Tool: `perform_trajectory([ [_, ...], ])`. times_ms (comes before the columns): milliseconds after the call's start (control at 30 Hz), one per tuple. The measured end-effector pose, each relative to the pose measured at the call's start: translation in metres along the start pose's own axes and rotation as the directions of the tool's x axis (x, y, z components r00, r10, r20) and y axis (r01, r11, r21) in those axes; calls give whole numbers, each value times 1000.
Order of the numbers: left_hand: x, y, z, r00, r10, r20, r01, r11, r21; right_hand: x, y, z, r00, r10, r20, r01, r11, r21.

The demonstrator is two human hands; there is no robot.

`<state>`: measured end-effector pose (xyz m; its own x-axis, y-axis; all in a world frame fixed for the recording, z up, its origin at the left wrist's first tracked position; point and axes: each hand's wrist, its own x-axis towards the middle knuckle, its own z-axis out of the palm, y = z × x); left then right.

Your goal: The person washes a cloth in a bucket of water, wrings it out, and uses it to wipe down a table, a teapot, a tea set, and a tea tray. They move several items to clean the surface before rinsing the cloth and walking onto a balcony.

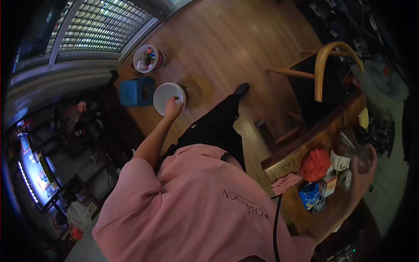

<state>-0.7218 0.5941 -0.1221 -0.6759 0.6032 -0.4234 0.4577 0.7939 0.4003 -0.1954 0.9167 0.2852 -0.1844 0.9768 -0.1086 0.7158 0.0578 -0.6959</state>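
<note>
My left hand (173, 108) is closed over the near rim of a white bucket (162, 94), thumb and fingers pinching its edge. The bucket's inside looks white. Over the wooden table at the right, my right hand (365, 163) is smeared by motion. A see-through plastic bag (354, 146) is at its fingers and appears to be held. Below that hand lie a red plastic bag (315, 165), a white roll-like thing (339, 161), a small box (328, 185), a blue packet (310, 195) and a pink cloth (286, 183).
A blue plastic stool (137, 92) stands left of the white bucket. Beyond it, another bucket (147, 59) holds colourful small items. A wooden chair (323, 72) stands beyond the wooden table (279, 168). Dark shelves and a lit screen-like panel (35, 170) are at the left.
</note>
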Motion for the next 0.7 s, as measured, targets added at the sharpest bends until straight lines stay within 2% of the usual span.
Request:
perform_trajectory([
  [100, -11, -5, 5, 999, -25, -28, 23, 997, -68, 43, -38, 115, 990, -117, 76, 123, 988, -91],
  [167, -9, -4, 22, 998, -54, -32, 51, 994, -98, 72, -45, 199, 934, -326, 149, 343, 933, -110],
  [233, -6, 2, 39, 997, -77, -21, 74, 989, -127, 91, -69, 290, 865, -445, 233, 487, 857, -169],
  [300, -8, 15, 42, 982, -158, 102, 164, 985, -49, 114, -68, 385, 784, -532, 319, 591, 797, -124],
  [333, -3, 18, 39, 979, -172, 106, 180, 981, -67, 121, -67, 435, 775, -517, 363, 575, 815, -68],
  [367, 3, 21, 31, 923, -241, 301, 206, 968, 144, 126, -68, 485, 764, -500, 408, 553, 833, -15],
  [400, 13, 20, 24, 820, -333, 466, 174, 920, 352, 129, -66, 536, 751, -479, 454, 546, 837, -19],
  [433, 27, 16, 18, 813, -340, 472, 187, 921, 343, 132, -65, 587, 736, -458, 498, 539, 842, -23],
  [500, 46, 3, 14, 599, -479, 642, 413, 871, 265, 131, -63, 686, 697, -477, 535, 559, 829, 11],
  [533, 49, -7, 20, 582, -487, 652, 430, 864, 262, 130, -62, 731, 685, -471, 556, 560, 828, 12],
  [600, 52, -22, 31, 654, -466, 596, 418, 879, 230, 131, -61, 818, 657, -354, 666, 488, 873, -17],
  [633, 56, -27, 32, 643, -473, 603, 430, 874, 226, 131, -60, 860, 645, -349, 680, 490, 871, -18],
  [700, 63, -31, 20, 686, -471, 555, 431, 877, 211, 132, -50, 939, 604, -380, 701, 524, 852, 10],
])
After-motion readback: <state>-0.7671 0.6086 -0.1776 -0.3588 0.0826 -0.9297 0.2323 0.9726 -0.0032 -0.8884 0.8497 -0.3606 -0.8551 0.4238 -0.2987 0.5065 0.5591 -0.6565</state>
